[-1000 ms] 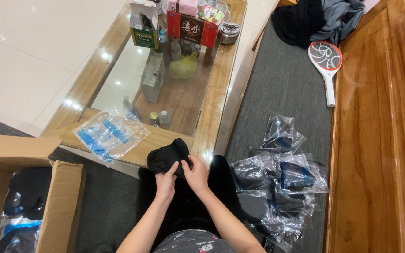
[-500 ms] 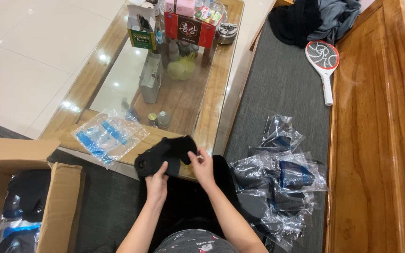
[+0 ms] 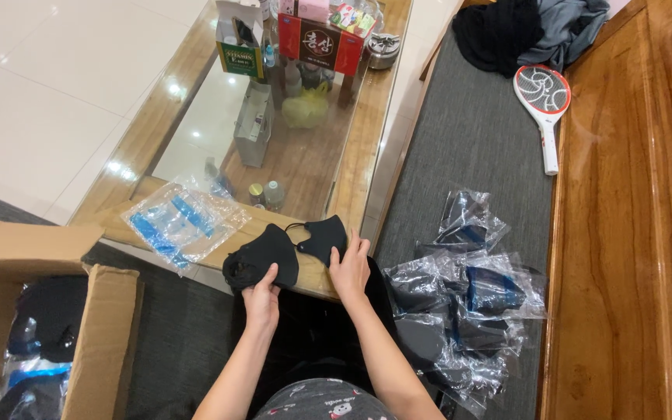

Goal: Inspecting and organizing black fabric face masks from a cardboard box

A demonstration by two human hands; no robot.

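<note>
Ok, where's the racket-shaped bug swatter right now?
Head view, upper right: the swatter lies on the grey cushion, beside the wooden bench edge, below the dark clothes.

Bare forearms, grey patterned top, dark trousers.

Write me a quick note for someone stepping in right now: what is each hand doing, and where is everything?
Left hand: grips a stack of black masks at the table edge.
Right hand: rests flat on one black mask laid beside the stack; the two look joined by an ear loop.
Done: bagged masks lie in a pile on the mat to the right; more sit in the box to the left.
Left: the masks in hand are unbagged; empty bags lie on the table.
</note>
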